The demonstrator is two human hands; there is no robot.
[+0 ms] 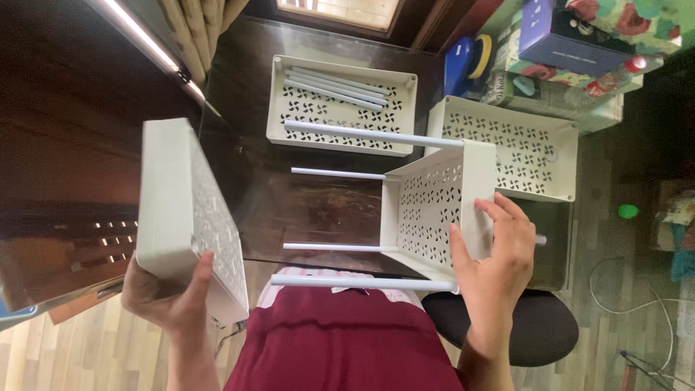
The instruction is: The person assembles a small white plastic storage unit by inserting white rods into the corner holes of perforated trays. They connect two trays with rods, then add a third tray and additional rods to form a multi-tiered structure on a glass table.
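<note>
The left hand point(170, 293) holds a white tray point(190, 217) from below. Its fingers are closed around the lower corner: the thumb point(200, 279) lies on the perforated face and the other fingers are hidden behind the tray. The tray stands on its edge in the air, above the fingers, with its perforated face turned toward the right hand.

The right hand point(496, 253) holds a second tray point(434, 210), which carries four thin white poles point(362, 282). Its fingers are closed over the solid rim, the thumb on the near side and the other fingers spread across the outer wall. The poles point away from these fingers, toward the left hand, and their free ends stop a short way from the first tray without touching it.

Beyond the fingers of both hands, on the dark glass tabletop point(318, 210), lies a third tray point(344, 105) with some loose poles inside it. Another tray point(521, 152) lies just behind the right fingers.

The trays look like thin moulded plastic, so I judge them light and rather stiff, with a smooth surface that may slip. The perforated bottom seems weaker than the rim, so the rim and the corners are the better places to hold. The poles look slender and may come loose from their sockets if the tray is tilted.
</note>
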